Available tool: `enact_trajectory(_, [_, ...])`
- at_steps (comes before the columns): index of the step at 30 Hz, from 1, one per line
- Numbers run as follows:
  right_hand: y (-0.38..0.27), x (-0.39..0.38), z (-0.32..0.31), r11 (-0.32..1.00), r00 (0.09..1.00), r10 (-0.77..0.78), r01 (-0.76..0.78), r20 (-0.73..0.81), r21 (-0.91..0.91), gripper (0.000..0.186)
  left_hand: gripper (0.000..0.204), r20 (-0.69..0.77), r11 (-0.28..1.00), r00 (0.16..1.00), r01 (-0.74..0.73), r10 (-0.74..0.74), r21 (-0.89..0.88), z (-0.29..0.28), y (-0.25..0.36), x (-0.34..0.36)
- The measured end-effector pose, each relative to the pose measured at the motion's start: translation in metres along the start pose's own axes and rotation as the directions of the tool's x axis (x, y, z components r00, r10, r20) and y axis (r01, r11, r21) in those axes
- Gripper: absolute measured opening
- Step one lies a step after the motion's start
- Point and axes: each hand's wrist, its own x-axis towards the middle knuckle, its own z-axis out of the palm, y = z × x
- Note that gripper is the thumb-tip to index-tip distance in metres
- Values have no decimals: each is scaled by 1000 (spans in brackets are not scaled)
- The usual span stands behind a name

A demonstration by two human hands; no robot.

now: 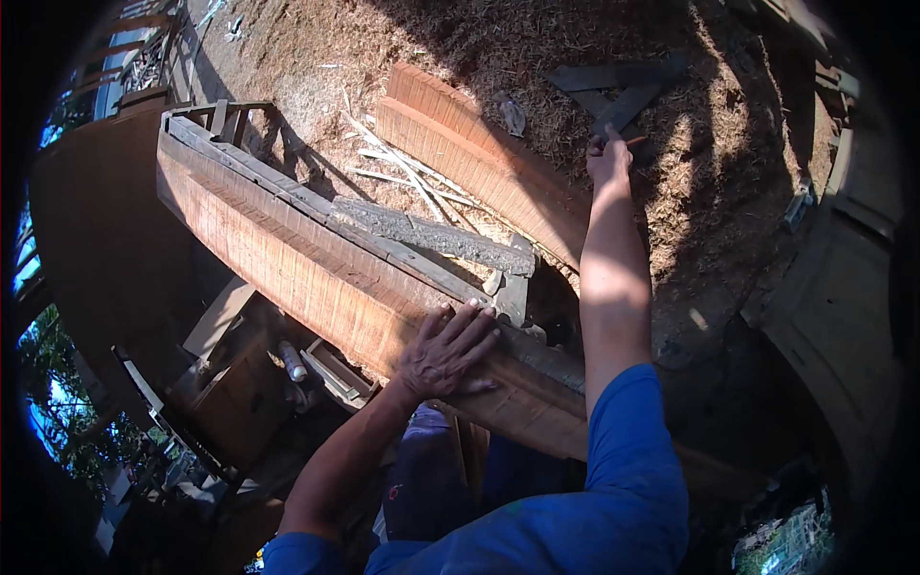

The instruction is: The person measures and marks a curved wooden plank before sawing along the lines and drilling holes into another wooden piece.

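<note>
Blue cloth sleeve (628, 417) nearest my lens. Left hand (447, 350) spread flat, empty, on long reddish-brown wooden beam (287, 259); right hand (609, 157) closed on dark flat-barred triangular frame (631, 105) over brown shavings (704, 182). White cylindrical tube (291, 362): print too small for me.

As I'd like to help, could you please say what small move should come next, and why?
Probably bring the dark angled frame over the wooden beam: the outstretched right hand appears to grip its near end, while the left hand rests on the beam.

Beam (335, 305) partly behind right sleeve (631, 431)
</note>
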Motion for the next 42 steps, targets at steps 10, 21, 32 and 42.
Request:
enact_trajectory(10, [-86,-119,-78,939,931,-325,338,165,-61,15,71,24,998,998,-59,59,-20,7,1,2])
enact_trajectory(21, [47,-472,-408,934,930,-358,357,-81,-17,15,60,10,809,814,-579,581,102,21,-3,-8])
enact_trajectory(32, [126,-478,-443,867,824,-432,266,-368,-422,33,64,75,709,765,-624,639,330,24,21,-19])
enact_trajectory(42, [185,-437,-457,927,841,-355,261,-409,-269,36,131,6,973,1000,-9,7,229,63,131,-23])
